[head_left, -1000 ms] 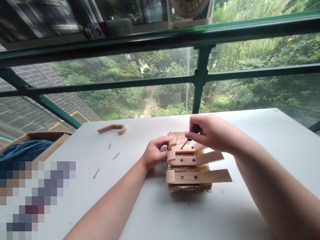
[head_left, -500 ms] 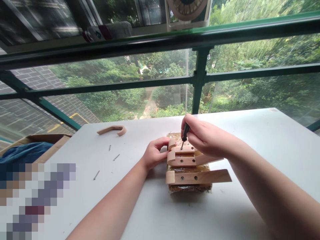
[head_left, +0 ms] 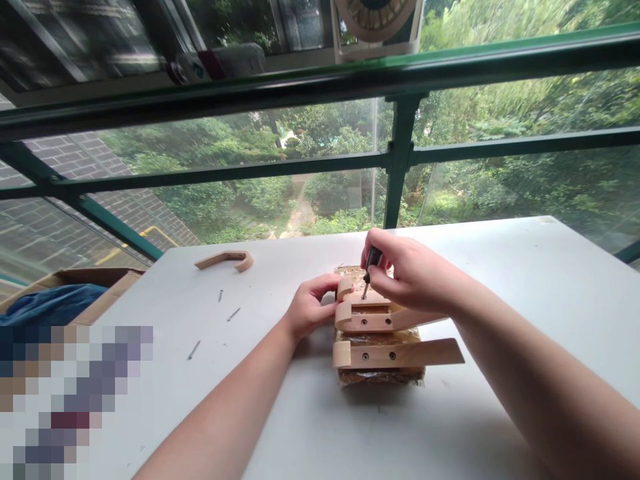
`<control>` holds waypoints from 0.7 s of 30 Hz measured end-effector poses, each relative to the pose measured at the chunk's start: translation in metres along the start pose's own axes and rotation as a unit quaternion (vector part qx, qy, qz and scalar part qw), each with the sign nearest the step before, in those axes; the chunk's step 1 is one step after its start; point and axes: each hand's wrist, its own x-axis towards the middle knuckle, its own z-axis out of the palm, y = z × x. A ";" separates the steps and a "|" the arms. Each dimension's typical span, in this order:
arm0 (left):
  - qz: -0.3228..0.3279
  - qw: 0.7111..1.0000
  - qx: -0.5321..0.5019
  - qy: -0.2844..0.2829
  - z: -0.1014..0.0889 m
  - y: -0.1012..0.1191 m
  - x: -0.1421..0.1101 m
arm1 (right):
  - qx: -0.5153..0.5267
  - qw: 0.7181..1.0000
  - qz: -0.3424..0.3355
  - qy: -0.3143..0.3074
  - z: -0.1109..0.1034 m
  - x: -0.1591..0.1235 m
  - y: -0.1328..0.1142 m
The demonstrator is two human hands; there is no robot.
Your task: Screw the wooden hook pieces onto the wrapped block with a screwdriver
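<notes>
Before me, the right hand (head_left: 407, 270) pinches a screwdriver (head_left: 371, 265) on a screw (head_left: 364, 297); the left hand (head_left: 311, 308) pinches a wooden hook (head_left: 379, 299) atop a taped block (head_left: 383, 379). Pushed askew, the screwdriver could slip, jabbing nearby fingers.

White desk (head_left: 530, 287) before us in soft daylight; green metal railing (head_left: 320, 85) with glass panes (head_left: 480, 183) crosses our view. Beyond, we see dense trees (head_left: 500, 100), pale path (head_left: 300, 215), grey brickwork (head_left: 75, 157) at left. Open cardboard box (head_left: 111, 295) beside desk, left.

Row's farthest wooden hook (head_left: 379, 299) partly hidden behind the right grip (head_left: 406, 272)
</notes>
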 end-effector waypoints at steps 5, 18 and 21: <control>-0.002 1.000 -0.001 0.002 0.001 0.002 0.000 | -0.034 0.999 0.017 0.014 0.000 0.001 0.003; 0.001 1.000 0.010 0.006 0.001 0.001 0.000 | -0.071 0.992 0.044 0.094 0.008 0.007 0.008; 0.003 1.000 0.009 0.009 0.001 0.001 0.000 | -0.073 0.990 0.060 0.102 0.010 0.008 0.011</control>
